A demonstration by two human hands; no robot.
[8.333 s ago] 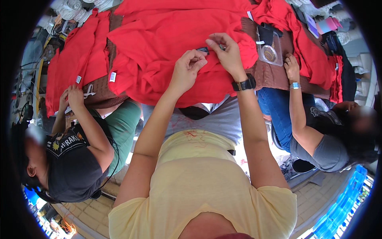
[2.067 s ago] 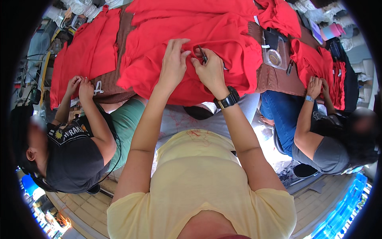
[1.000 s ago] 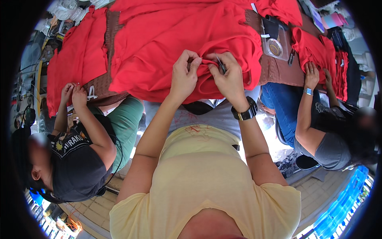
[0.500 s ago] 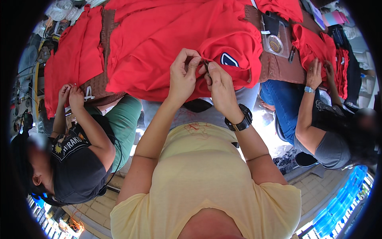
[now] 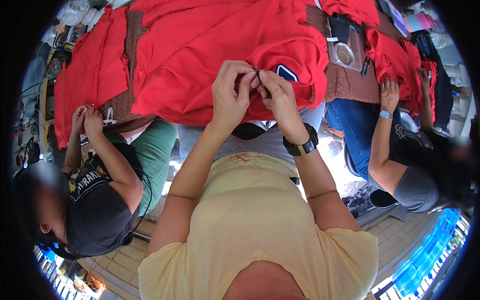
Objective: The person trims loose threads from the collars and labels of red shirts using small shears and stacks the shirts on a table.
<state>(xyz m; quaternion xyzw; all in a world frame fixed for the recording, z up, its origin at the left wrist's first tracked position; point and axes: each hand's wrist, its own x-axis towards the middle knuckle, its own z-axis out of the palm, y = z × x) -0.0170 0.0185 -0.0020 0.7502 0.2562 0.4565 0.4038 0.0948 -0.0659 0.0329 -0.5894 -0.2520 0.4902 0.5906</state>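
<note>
Red garment spread over the brown table, its near hem bunched with a dark blue patch turned up, fabric edge pinched by the left hand, right hand fingers pressed together on a small dark tool, co-workers' hands seen at both sides on other red cloth.

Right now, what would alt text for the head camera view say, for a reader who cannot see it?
Seen from above, a person's left hand and right hand pinch the edge of a red garment lying on a brown table. A co-worker on each side also handles red cloth. A black wristwatch sits on the right wrist.
</note>
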